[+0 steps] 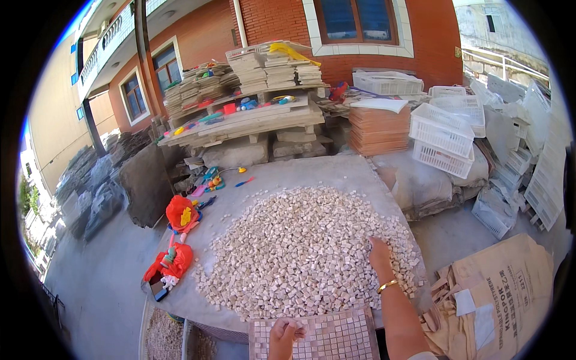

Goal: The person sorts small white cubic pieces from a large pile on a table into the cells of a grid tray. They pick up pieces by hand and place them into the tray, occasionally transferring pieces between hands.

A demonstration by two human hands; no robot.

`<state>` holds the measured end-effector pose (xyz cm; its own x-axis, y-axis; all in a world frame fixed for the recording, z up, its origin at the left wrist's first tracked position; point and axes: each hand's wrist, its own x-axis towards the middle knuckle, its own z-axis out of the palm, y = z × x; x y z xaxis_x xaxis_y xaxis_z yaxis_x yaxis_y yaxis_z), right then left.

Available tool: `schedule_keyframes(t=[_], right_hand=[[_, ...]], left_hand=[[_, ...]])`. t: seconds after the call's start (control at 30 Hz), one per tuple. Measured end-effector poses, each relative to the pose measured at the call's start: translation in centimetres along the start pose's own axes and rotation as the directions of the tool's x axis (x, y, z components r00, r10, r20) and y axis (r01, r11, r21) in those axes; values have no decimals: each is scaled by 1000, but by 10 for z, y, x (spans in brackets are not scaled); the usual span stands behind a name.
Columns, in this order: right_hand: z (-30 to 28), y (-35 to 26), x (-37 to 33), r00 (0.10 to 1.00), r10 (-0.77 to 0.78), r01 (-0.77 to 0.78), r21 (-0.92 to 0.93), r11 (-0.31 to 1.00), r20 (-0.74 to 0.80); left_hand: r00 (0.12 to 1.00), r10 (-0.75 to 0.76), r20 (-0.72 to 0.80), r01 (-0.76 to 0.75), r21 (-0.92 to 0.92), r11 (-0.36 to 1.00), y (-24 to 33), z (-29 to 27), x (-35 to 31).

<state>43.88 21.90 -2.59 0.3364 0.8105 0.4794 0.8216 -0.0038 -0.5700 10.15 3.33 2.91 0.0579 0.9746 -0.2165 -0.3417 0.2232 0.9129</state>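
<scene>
A wide heap of small pale stone cubes (300,246) covers a grey table (312,171). My right hand (379,252), with a gold bangle on the wrist, reaches into the heap's right side, palm down on the cubes. My left hand (283,336) is curled at the top left corner of a square grid tray (327,336) filled with rows of the same cubes, at the table's near edge. Whether the left fingers hold a cube is not visible.
Red gloves and cloth (180,213) lie at the table's left edge, with a phone (158,290) and small plastic tools. Stacked tile sheets (276,69), white crates (444,135), a brown paper sack (504,288) and a brick wall surround the table.
</scene>
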Motion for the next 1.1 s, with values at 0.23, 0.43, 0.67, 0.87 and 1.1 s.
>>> schedule_keyframes(t=[0.23,0.43,0.67,0.87,1.1], right_hand=[[24,-67,-19,994,-25,6,170,985,111],[6,-121,-31,893,-292,151,382,912,343],[-39,-79,-13,955,1,-143,458,877,298],[-31,-106,-32,899,-152,21,306,952,411],[-5,-124,-42,891,-119,135,-5,991,437]], left_hand=[[994,-108,21,108,9,994,-18,-24,-24],[967,-254,13,254,-102,962,-39,-18,-40],[922,-386,46,377,-340,861,-51,-68,-66],[933,-347,91,356,-344,869,-61,-73,-65],[914,-365,179,406,-333,851,-47,-83,-67]])
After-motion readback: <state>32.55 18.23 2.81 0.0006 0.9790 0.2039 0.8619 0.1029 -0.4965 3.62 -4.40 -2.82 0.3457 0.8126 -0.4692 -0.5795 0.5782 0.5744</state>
